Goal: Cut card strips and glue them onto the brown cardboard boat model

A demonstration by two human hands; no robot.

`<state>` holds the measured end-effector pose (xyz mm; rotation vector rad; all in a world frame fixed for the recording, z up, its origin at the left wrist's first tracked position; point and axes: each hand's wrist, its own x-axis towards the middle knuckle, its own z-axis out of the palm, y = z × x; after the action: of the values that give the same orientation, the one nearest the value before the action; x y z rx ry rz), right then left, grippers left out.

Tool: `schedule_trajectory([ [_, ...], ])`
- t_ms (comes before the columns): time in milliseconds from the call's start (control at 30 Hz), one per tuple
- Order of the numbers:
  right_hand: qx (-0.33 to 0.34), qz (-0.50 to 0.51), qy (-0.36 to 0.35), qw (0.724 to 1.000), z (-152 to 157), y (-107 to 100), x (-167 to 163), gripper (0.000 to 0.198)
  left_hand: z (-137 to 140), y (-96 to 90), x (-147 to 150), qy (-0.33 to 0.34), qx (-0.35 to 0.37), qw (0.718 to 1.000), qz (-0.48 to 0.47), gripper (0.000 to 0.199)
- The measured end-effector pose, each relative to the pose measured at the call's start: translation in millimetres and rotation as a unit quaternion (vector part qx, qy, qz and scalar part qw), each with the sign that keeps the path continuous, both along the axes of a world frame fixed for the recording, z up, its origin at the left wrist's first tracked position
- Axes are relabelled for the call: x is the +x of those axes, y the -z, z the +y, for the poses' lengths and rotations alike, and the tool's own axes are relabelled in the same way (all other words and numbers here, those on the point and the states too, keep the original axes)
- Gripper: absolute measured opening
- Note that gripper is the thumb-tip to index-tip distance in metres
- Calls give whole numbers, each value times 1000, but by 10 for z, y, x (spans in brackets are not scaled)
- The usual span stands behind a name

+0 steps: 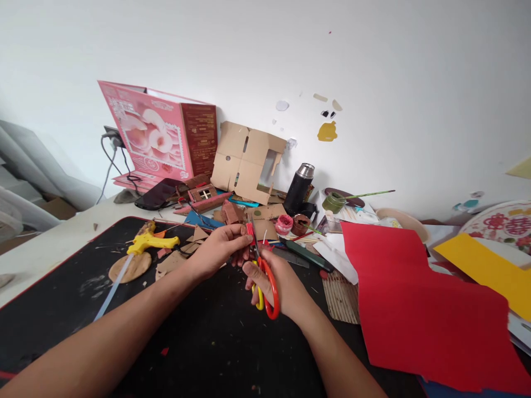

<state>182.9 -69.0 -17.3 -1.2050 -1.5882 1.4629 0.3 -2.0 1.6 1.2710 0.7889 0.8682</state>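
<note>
My left hand (pixel 233 243) pinches a small red paper piece (pixel 249 229) between thumb and fingers. Beside it my right hand (pixel 279 282) is closed around a pair of scissors (pixel 271 293) with one orange and one yellow handle loop. The blades point away from me, close against the red piece; whether they are cutting into it I cannot tell. Just beyond the hands lie brown cardboard scraps (pixel 265 220) and a small brown block-like piece (pixel 232 212).
A yellow glue gun (pixel 155 241) rests on a round wooden disc (pixel 136 267) at left. Red paper (pixel 423 309) covers the right side. Behind stand a black thermos (pixel 296 190), open paint jars (pixel 284 224), cardboard (pixel 244 160) and a pink box (pixel 153 132). A green utility knife (pixel 307 254) lies right.
</note>
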Motion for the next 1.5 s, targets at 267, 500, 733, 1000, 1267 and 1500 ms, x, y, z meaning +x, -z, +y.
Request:
schedule_trajectory([
  [267,-3,-9,33,999,-10,-17,-23,57,7,12,-5,-7,-3,1000,22,47],
  [500,-3,-1,50,999,-9,1,-21,53,5,32,9,0,1,1000,19,48],
  [733,21,-43,50,998,-8,-16,-33,48,3,40,4,-1,2,1000,28,47],
  [1000,36,-63,49,996,-10,-7,-26,47,-1,20,12,0,6,999,34,49],
  [1267,25,-80,50,995,-4,-10,-32,49,13,39,17,4,5,999,40,52],
  [1500,25,-77,49,996,-11,-32,-39,48,4,36,13,9,4,999,40,51],
])
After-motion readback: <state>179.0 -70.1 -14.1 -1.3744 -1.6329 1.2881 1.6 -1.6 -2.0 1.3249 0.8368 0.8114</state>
